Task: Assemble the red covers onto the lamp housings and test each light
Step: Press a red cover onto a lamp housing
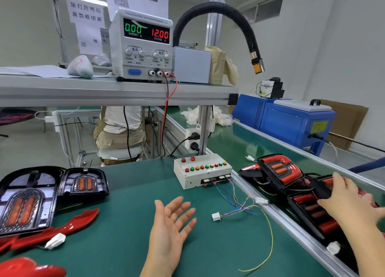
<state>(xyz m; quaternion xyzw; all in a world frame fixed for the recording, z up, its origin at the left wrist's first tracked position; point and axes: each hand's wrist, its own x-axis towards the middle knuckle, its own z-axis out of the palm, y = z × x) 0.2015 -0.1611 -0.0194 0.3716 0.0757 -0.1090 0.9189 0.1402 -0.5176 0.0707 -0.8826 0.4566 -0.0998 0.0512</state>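
The left hand [173, 224] hovered empty, fingers spread, palm up over the green bench mat [125, 203]; the right hand [350, 201] lay on a black-and-red assembled plastic lamp [308, 201], grasp unclear

The bench mat [129, 218] was matt green with a faint sheen. The red covers [79, 220] were smooth, glossy plastic, and the lamp housings [83, 185] glossy black plastic. The conveyor rail [287, 220] was brushed aluminium, and the hose [216, 6] ribbed black plastic.
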